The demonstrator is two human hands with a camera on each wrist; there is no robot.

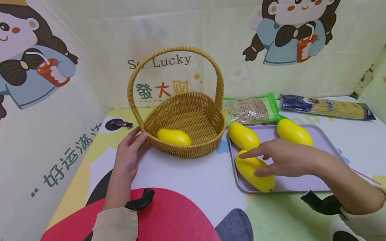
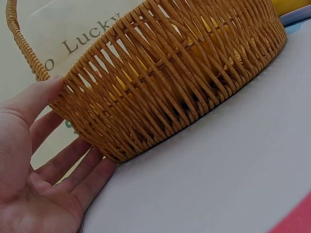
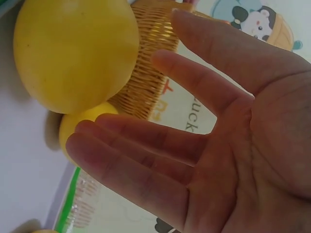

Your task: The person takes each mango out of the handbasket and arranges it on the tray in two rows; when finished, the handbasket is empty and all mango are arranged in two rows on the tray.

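Observation:
A wicker basket (image 1: 195,151) with a tall arched handle stands on the table, a yellow mango (image 1: 174,137) lying inside. My left hand (image 1: 128,155) rests against the basket's left side, thumb at the rim; in the left wrist view its fingers (image 2: 77,167) extend along the outer wall. Over the purple tray (image 1: 322,139), my right hand (image 1: 286,158) hovers at the front mango (image 1: 252,172), thumb and fingers spread. Its palm holds nothing in the right wrist view, where a mango (image 3: 75,53) is close by; contact is unclear. Two more mangoes, left (image 1: 243,136) and right (image 1: 294,132), lie farther back on the tray.
Behind the tray lies a green-edged packet (image 1: 250,110), and a blue-ended pack of noodles (image 1: 329,107) is at the back right. A small purple-wrapped item (image 1: 123,124) sits left of the basket. A printed cloth wall (image 1: 226,25) rises behind the table.

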